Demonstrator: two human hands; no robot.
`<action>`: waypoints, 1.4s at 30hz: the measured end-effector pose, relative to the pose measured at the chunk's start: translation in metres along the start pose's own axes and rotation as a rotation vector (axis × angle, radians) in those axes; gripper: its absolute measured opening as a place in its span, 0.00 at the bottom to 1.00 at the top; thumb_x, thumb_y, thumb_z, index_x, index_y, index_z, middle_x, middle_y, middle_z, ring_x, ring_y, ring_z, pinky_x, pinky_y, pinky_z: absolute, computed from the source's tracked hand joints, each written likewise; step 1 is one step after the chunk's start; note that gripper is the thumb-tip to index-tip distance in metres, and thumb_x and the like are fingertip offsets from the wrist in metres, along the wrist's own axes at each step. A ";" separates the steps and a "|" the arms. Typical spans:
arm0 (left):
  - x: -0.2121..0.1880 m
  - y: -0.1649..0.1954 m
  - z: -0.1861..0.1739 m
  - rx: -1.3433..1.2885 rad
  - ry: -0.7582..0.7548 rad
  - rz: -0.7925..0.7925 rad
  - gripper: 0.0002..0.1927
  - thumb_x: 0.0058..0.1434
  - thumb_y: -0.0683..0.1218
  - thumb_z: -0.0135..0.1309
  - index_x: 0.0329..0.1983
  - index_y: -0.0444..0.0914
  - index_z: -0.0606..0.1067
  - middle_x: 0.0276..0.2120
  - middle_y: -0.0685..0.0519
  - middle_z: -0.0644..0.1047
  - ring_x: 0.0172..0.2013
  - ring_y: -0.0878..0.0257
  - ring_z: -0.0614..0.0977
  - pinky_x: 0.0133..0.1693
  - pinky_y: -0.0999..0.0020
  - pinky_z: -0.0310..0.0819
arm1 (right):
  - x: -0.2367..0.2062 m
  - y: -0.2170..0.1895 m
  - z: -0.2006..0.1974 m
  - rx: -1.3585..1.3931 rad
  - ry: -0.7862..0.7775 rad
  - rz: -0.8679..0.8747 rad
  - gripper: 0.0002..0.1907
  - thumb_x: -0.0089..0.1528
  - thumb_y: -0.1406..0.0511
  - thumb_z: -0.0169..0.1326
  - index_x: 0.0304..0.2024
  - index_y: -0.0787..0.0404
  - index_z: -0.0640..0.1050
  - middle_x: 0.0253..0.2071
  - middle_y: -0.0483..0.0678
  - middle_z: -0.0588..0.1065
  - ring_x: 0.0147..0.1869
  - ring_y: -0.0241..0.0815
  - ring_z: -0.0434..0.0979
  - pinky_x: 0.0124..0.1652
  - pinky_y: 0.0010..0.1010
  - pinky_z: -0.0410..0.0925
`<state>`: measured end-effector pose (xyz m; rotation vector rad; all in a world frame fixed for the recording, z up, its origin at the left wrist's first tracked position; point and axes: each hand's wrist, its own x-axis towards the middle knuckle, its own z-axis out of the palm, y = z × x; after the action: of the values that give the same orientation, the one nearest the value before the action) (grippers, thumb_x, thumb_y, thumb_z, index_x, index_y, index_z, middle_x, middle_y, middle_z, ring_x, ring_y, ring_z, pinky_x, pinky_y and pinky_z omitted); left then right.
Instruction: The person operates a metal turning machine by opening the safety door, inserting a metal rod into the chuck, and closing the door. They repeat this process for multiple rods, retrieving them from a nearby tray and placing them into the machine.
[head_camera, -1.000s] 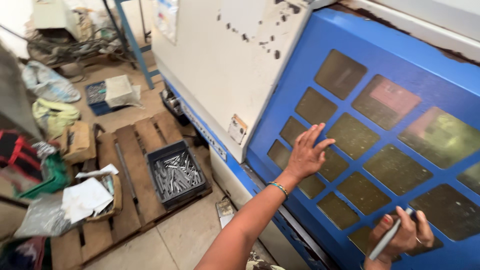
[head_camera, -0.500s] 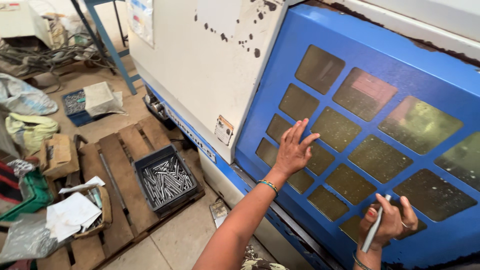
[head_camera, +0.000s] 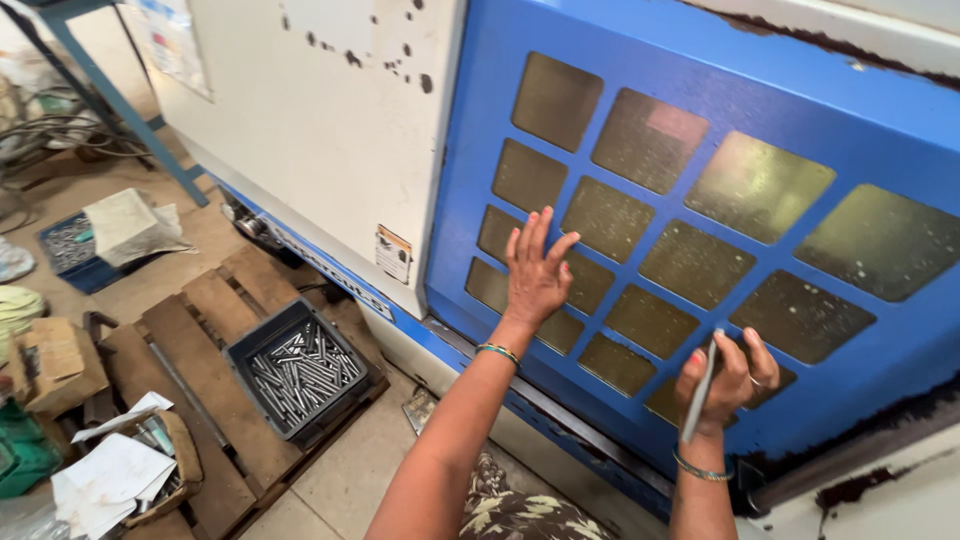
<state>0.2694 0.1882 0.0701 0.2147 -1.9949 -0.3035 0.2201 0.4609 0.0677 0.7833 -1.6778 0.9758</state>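
Pressing hands (head_camera: 537, 275) on gridded blue metal door (head_camera: 700, 130)

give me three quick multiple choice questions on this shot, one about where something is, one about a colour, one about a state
1. Where is the tray of metal rods?
A. on the wooden pallet
B. on top of the machine
C. in the person's lap

2. What colour is the windowed door?
A. red
B. blue
C. green

3. What is the right hand doing?
A. lying flat and empty
B. holding a slim metal rod
C. gripping a cup

Answers:
1. A, the dark tray sits on the pallet's planks.
2. B, the frame around the panes is blue.
3. B, its fingers curl round the rod against the door, while the left hand presses flat on the panes.
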 end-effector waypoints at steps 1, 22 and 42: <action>0.000 0.000 0.000 -0.003 0.001 -0.002 0.31 0.61 0.44 0.52 0.68 0.53 0.65 0.75 0.46 0.57 0.76 0.48 0.56 0.74 0.44 0.46 | -0.001 0.002 0.001 -0.030 -0.006 0.005 0.18 0.72 0.54 0.50 0.50 0.63 0.75 0.60 0.59 0.69 0.68 0.53 0.62 0.67 0.46 0.59; -0.007 -0.006 0.005 0.007 0.007 0.019 0.31 0.62 0.47 0.49 0.70 0.55 0.64 0.75 0.46 0.57 0.75 0.47 0.56 0.73 0.43 0.45 | -0.001 0.001 -0.004 -0.212 -0.086 -0.083 0.06 0.70 0.59 0.55 0.44 0.50 0.82 0.37 0.46 0.70 0.68 0.48 0.66 0.66 0.48 0.55; -0.013 -0.011 0.009 -0.001 0.013 0.041 0.26 0.66 0.48 0.46 0.69 0.51 0.65 0.75 0.42 0.58 0.75 0.43 0.57 0.72 0.40 0.45 | 0.017 -0.015 -0.014 -0.140 -0.090 -0.067 0.10 0.68 0.55 0.54 0.41 0.52 0.78 0.32 0.45 0.71 0.66 0.49 0.69 0.64 0.48 0.56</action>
<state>0.2670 0.1827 0.0522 0.1741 -1.9837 -0.2759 0.2343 0.4657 0.0900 0.7942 -1.7649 0.7785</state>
